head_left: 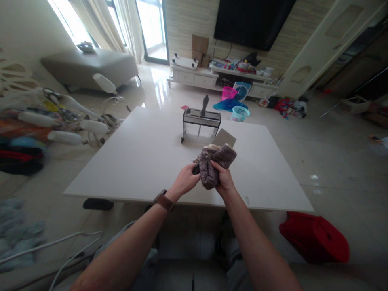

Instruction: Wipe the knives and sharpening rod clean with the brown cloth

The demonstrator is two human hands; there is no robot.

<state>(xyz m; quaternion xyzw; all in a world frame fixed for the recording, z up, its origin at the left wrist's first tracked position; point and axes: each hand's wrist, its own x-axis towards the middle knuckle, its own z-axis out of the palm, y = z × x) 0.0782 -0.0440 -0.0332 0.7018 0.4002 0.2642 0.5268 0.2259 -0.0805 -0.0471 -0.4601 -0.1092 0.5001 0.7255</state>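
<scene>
My left hand (187, 178) is closed around the black handle of a cleaver. The cleaver's wide grey blade (224, 138) sticks out past a brown-grey cloth (209, 169), pointing up and to the right. My right hand (224, 178) grips the cloth, thumb on top, and presses it folded about the blade; most of the blade is hidden under it. Just beyond the hands a knife block (201, 119) with clear sides stands on the white table (133, 161). One dark-handled knife (205, 104) stands upright in its top slots.
A turquoise basket (240, 113) and a blue plastic bag (226, 105) lie on the floor past the table's far edge. A red stool or cushion (315, 236) sits at the near right. Lamp parts (93, 126) crowd the left side.
</scene>
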